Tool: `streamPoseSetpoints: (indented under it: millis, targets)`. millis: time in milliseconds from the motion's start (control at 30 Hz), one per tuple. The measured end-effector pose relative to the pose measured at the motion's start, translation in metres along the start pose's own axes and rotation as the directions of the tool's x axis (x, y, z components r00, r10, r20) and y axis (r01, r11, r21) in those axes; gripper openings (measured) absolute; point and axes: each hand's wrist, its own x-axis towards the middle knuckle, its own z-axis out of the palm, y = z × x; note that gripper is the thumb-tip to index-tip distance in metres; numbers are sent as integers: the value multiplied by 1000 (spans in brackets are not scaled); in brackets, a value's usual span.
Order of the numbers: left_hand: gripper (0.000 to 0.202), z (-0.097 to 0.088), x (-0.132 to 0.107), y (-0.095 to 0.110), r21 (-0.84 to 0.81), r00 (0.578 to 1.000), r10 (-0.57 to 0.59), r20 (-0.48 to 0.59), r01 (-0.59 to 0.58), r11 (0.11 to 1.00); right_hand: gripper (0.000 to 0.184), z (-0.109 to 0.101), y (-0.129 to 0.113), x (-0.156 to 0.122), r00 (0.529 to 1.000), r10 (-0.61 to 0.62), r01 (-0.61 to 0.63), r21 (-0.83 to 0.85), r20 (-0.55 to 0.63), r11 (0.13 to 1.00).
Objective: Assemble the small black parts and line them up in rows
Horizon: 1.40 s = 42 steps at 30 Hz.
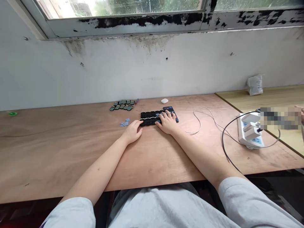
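Observation:
Two rows of small black parts lie side by side on the wooden table, a back row [149, 114] and a front row [149, 121]. My left hand [131, 131] rests at the left end of the front row, its index fingertip touching that end and the thumb apart. Over the right end of the rows lies my right hand [168, 123], palm down with fingers spread. Small light-blue pieces show under its fingertips; whether it pinches one I cannot tell. A little pile of light-blue pieces [124, 123] sits left of the rows. Partly behind my right hand is a phone [176, 117] with its screen lit.
Several green-faced square modules [122, 105] lie at the back, with a small purple-red item [136, 101] beside them. A white rounded case [164, 101] is near the wall. Rightward are a thin white cable [200, 122] and a power strip [241, 133] with plugs. Part of another person's hand shows at the right edge.

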Motion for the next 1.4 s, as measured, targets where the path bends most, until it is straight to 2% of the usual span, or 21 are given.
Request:
streamPoseSetpoints:
  millis: [133,267,400,633,800,900,967,1067,1133,1233,1300,1400]
  targets:
    - [39,1,1,-2,-25,998,-11,-55,9,1000,66,0,2,3,996,25,-25,6,83,1000]
    - [32,5,1,-12,-49,990,-64,-124,58,997,67,-4,-1,1,991,53,-49,-34,121,998]
    - [29,7,-1,-17,-85,983,-95,-156,83,993,59,-10,-5,-5,995,54,-47,-87,90,995]
    - [27,6,-2,-14,-78,983,-104,-152,93,993,40,-20,-16,-19,999,53,-54,-128,-13,990]
    - [27,5,-3,-16,-91,981,-105,-161,91,992,39,-28,-22,-24,994,46,-59,-131,-104,990]
    - [26,4,-3,-14,-97,980,-96,-171,81,992,41,-30,-22,-25,992,54,-68,-115,-116,991]
    - [24,2,-5,-8,-91,982,-76,-172,61,994,40,-30,-22,-25,995,10,-16,-62,-95,998]
    - [25,-1,-9,5,-74,990,-33,-140,23,997,35,-28,-26,-26,982,-184,186,101,-36,977]
    - [27,-2,-12,17,-73,996,-19,-83,13,997,27,-27,-30,-28,937,-350,338,240,5,910]
    - [30,-3,-15,33,-67,999,16,36,-14,998,18,-22,-34,-31,859,-512,468,396,5,790]
    - [33,-4,-15,41,-37,993,61,97,-57,998,23,-18,-33,-31,838,-544,499,439,-27,747]
    - [41,-2,-14,46,-15,985,93,145,-92,996,24,-10,-28,-30,855,-517,467,499,-43,730]
